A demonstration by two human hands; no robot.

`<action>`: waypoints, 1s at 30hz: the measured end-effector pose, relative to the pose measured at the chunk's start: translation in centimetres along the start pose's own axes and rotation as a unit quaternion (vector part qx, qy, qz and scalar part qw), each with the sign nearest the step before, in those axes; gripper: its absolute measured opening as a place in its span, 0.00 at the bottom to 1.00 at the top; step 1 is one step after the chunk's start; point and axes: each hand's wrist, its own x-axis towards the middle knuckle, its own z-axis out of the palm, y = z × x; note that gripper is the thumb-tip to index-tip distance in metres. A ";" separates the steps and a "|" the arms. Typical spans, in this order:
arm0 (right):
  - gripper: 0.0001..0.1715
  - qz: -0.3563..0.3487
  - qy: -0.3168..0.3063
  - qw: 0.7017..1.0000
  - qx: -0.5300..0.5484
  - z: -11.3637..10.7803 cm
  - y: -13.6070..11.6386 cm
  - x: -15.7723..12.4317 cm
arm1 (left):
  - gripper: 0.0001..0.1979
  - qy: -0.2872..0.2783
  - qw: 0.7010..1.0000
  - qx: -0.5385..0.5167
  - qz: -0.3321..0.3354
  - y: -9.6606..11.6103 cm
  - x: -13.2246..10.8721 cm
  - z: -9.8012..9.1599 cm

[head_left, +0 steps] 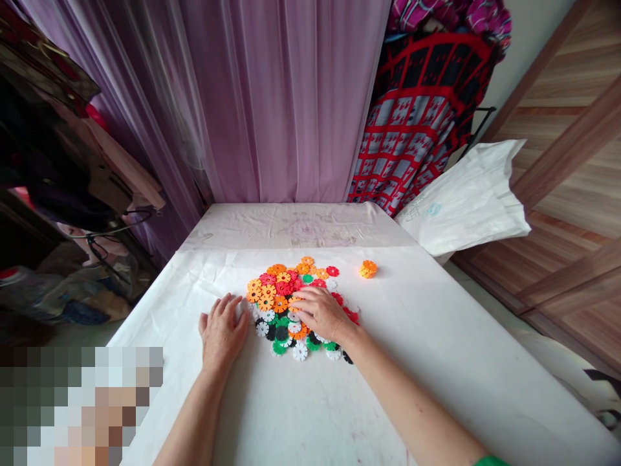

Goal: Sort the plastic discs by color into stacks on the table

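Observation:
A pile of flat plastic snowflake discs (280, 289) in orange, red, white, green and black lies in the middle of the white-covered table (427, 362). My right hand (321, 312) rests palm down on the pile's right half, fingers stretched out over the discs. Just left of the pile, my left hand (222, 330) lies flat on the cloth with its fingers apart, fingertips near the white discs at the pile's edge. A small joined cluster of orange discs (368, 268) sits apart, to the right of the pile.
Purple curtains (272, 97) hang behind the table. A red, black and white patterned cloth (417, 123) hangs at the back right, with a white plastic bag (466, 200) below it at the table's corner. Clothes and hangers crowd the left side.

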 end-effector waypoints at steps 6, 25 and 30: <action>0.17 0.045 0.093 0.995 -0.011 -1.3 1.0 -2.8 | 0.21 -0.019 1.000 -0.004 -0.005 0.2 0.0 -0.2; 0.17 0.125 -0.028 0.988 -0.090 -0.6 -5.7 -2.2 | 0.20 -0.021 1.000 -0.007 -0.012 0.4 -0.2 -0.3; 0.12 0.154 -0.024 0.987 -0.043 -0.4 -5.5 -2.1 | 0.20 -0.024 1.000 -0.007 -0.011 0.4 -0.1 -0.3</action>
